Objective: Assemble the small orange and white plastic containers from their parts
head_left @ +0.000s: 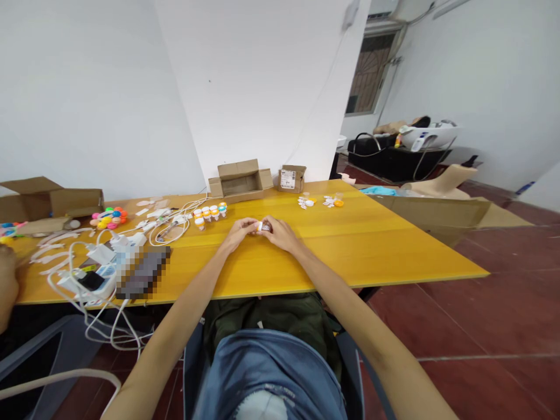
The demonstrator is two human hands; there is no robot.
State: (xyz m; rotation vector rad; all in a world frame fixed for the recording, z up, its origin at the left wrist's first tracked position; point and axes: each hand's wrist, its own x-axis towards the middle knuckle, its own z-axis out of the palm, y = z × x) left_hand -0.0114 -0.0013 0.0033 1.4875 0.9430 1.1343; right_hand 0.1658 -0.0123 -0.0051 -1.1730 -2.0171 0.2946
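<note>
The bottle (265,227) lay crosswise between clamped fingers, the left hand (238,233) at its white end, the right hand (281,234) opposite.

Print in sight, but not a word comes through clearly!
Here's the small cardboard box (299,179) by the wall, its white label (287,178) carrying dark print, far too tiny to read; down on the blue shirt (245,356) there's lettering (280,393), blurred past making out; and the small held item (266,228), white and brown, shows pale marks, also unreadable!
</note>
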